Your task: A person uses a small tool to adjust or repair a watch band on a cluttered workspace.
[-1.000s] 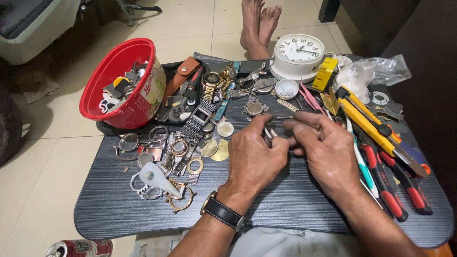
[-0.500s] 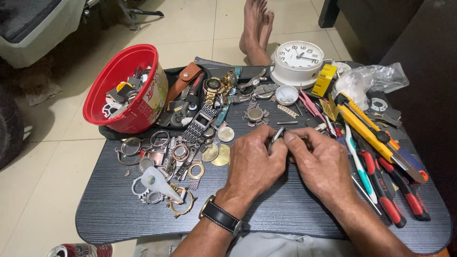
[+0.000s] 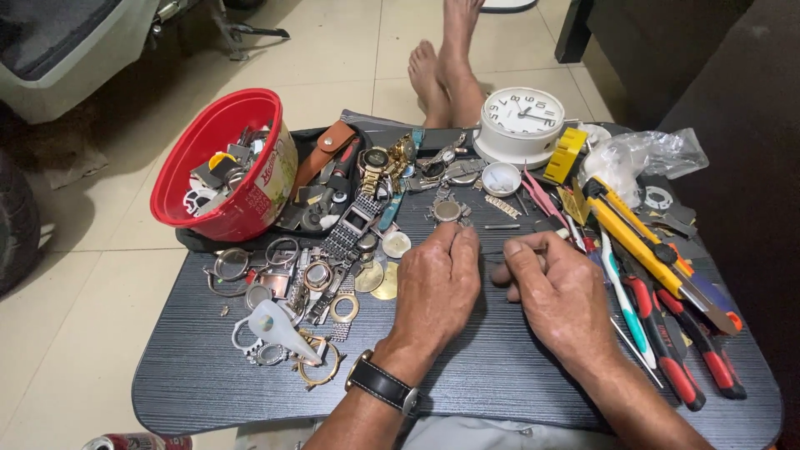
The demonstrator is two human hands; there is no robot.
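Note:
Both my hands rest on a small dark table. My left hand, with a black-strapped wristwatch on its wrist, has its fingers curled together, tips down on the table; anything under them is hidden. My right hand lies a little to the right and pinches a thin metal tool that points left toward the left hand. A small round watch movement lies just beyond my left fingertips.
A heap of watch cases, rings and bands is on the left, behind it a red bowl of parts. A white alarm clock stands at the back. A yellow utility knife, red-handled pliers and screwdrivers lie right. Bare feet rest beyond.
My hands were pressed together around a small metal piece. They have drawn slightly apart, and the view has shifted a little lower over the table.

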